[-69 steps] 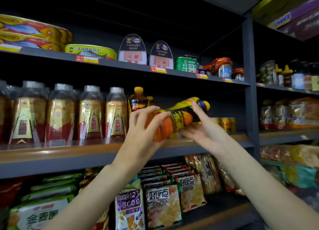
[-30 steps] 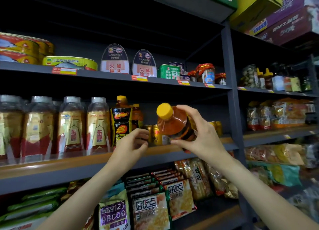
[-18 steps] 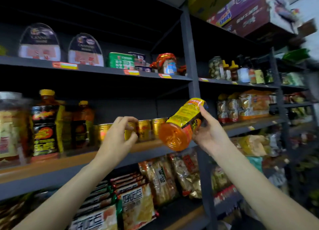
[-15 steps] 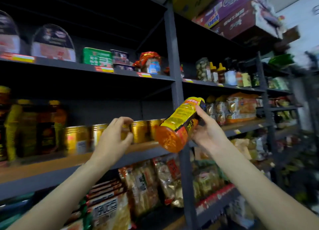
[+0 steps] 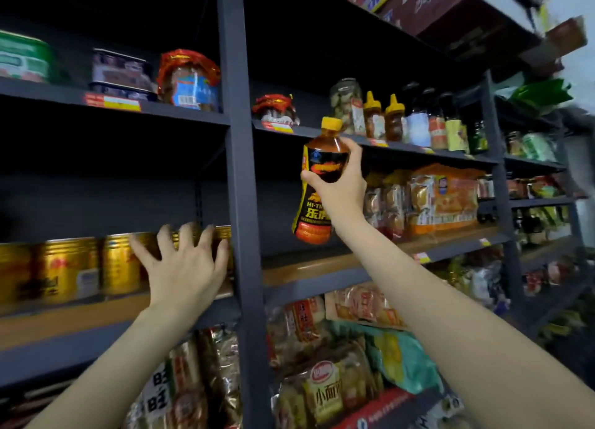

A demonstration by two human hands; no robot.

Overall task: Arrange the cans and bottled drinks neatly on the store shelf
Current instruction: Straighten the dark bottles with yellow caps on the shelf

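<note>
My right hand point(image 5: 338, 184) grips an orange drink bottle point(image 5: 317, 203) with a yellow cap and a black and yellow label. The bottle is upright, held in the air in front of the right shelf bay, above its wooden shelf board point(image 5: 322, 264). My left hand point(image 5: 185, 264) is spread with straight fingers in front of the gold cans point(image 5: 67, 267) standing in a row on the middle shelf of the left bay; whether it touches them I cannot tell.
A dark metal upright post point(image 5: 240, 203) stands between the two bays. Jars and sauce bottles point(image 5: 415, 123) line the upper right shelf. Packaged snacks point(image 5: 441, 197) fill the right of the middle shelf. Snack bags point(image 5: 322, 380) sit below.
The view has swung right. My right hand turned the bottle from tilted to upright and carried it right of the post. My left hand opened its fingers in front of the gold cans.
</note>
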